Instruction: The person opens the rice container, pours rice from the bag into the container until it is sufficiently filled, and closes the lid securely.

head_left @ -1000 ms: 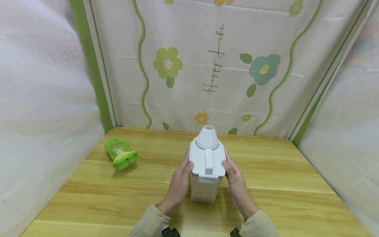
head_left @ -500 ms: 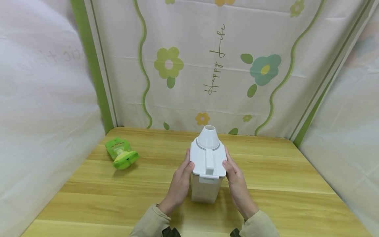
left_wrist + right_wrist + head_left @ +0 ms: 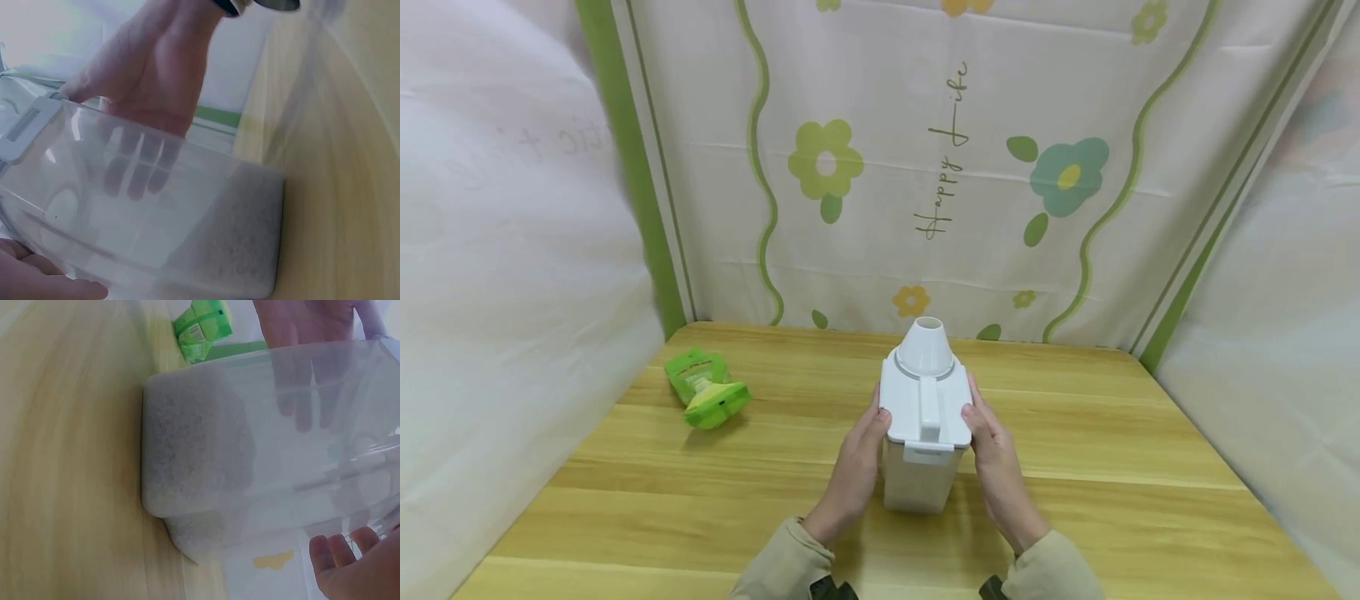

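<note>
A clear storage container [image 3: 921, 475] stands upright before me. Its white lid [image 3: 902, 408] has a handle bar and a cone-shaped spout [image 3: 925, 346]. Through its wall, pale granules [image 3: 187, 437] fill the lower part. My left hand [image 3: 852, 467] holds its left side and my right hand [image 3: 1000, 462] its right, each thumb over the lid's edge. In the left wrist view, the right hand's fingers [image 3: 144, 165] lie along the far wall. The right wrist view likewise shows the left hand's fingers [image 3: 303, 394] there.
On the left of the wooden table [image 3: 1075, 533] lies a crumpled green bag [image 3: 715, 404] with a yellow part. A flower-patterned curtain [image 3: 880, 250] closes off the back. White fabric walls [image 3: 512, 333] rise at both sides.
</note>
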`<state>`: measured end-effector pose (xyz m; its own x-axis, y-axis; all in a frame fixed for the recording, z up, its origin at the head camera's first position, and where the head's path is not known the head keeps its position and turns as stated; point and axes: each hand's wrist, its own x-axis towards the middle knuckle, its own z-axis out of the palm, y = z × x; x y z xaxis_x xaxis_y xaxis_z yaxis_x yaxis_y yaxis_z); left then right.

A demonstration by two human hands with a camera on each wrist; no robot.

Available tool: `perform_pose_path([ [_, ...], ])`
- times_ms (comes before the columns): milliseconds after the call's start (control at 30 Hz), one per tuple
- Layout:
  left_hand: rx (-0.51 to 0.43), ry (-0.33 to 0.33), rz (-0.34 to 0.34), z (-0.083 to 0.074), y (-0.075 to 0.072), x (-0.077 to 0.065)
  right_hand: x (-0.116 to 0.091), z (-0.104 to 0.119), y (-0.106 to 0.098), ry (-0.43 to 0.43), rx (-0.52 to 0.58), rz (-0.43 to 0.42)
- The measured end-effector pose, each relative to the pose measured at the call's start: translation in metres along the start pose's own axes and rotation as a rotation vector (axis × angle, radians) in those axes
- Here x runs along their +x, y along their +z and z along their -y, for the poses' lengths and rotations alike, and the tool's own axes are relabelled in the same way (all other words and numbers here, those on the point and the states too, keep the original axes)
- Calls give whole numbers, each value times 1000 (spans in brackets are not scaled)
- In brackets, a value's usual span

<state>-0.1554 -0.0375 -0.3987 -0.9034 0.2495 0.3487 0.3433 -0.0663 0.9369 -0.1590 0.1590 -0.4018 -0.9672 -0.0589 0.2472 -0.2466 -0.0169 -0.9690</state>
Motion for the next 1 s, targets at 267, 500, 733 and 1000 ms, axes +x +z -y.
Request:
perform_pose_path([
  [267,-12,-2,-2,0,1,0,1,0,-1,-2,8,9],
  [500,4,-6,-24,1,3,-1,1,-1,-2,2,16,6],
  [733,12,-14,-33,-4,-1,-1,0,1,-3,18,27,1],
  [1000,84,66,-7,-3,-4,0,-3,13,-2,42,-39,-60],
])
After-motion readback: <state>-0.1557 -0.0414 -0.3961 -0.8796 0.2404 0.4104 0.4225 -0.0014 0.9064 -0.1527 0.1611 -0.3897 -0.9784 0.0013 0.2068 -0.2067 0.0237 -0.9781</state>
